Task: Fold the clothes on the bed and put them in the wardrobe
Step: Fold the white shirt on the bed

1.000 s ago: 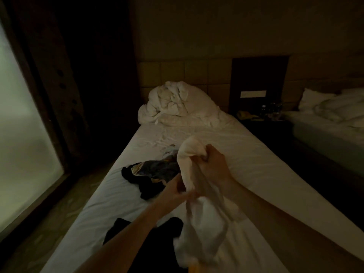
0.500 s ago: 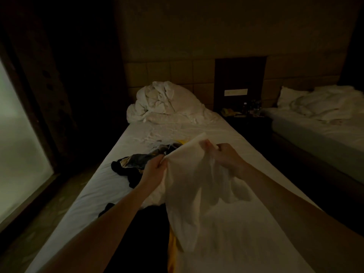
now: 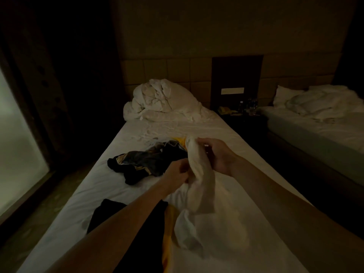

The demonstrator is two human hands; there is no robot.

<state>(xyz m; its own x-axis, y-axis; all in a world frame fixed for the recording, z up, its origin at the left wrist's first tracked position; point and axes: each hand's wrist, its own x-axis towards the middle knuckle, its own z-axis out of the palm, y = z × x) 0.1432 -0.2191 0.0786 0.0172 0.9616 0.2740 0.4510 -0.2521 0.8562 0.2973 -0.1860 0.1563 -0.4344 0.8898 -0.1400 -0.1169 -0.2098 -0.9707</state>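
Both hands grasp white garment (image 3: pixel 199 174) bunched above bed (image 3: pixel 110 186): left hand (image 3: pixel 180 171) low, right hand (image 3: pixel 213 152) top edge. Risk: dim room, seams misjudged, crooked fold (hem may snag dark clothes (image 3: pixel 149 162) at 11 o'clock).

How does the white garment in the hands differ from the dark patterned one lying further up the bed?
The white garment is plain and pale; the dark garment is black with a lighter pattern. The white garment is lifted off the bed, gripped by the left hand and the right hand; the dark garment lies on the sheet, untouched. The white garment hangs in a long drape; the dark garment sits in a low heap. Both are unfolded.
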